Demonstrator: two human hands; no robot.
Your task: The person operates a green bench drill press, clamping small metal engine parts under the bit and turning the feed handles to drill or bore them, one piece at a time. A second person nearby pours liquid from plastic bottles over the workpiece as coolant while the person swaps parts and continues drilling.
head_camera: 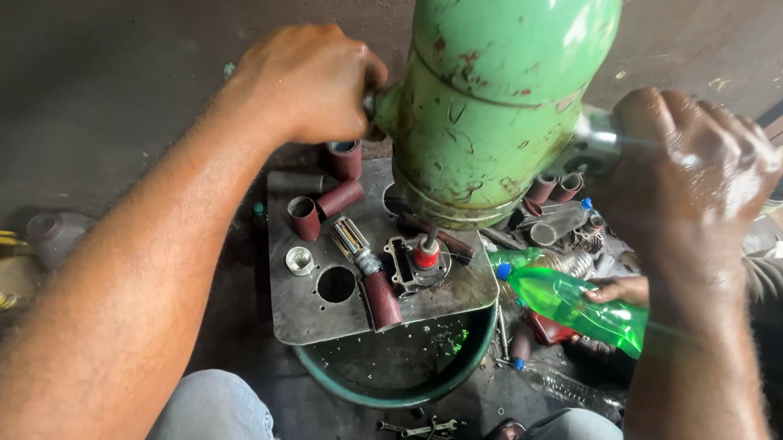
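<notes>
Knees in pale jeans are seen at the bottom edge, with small spanners lying on the dark floor between them. Just beyond, a green basin is set under a grey metal plate, whose near edge overhangs it. On the plate, reddish-brown sanding sleeves are scattered around a round hole, and a small engine part is placed under the spindle; little bare plate is left between them. To the right, a green plastic bottle is held by another person's hand, tipped toward the plate. Above all this, a chipped green machine head is gripped on both sides. The left hand is closed in a fist around a handle at the machine's left side, fingers fully wrapped. The right hand is clamped likewise on a shiny metal handle at the right. More sleeves and tubes are heaped behind the plate.
</notes>
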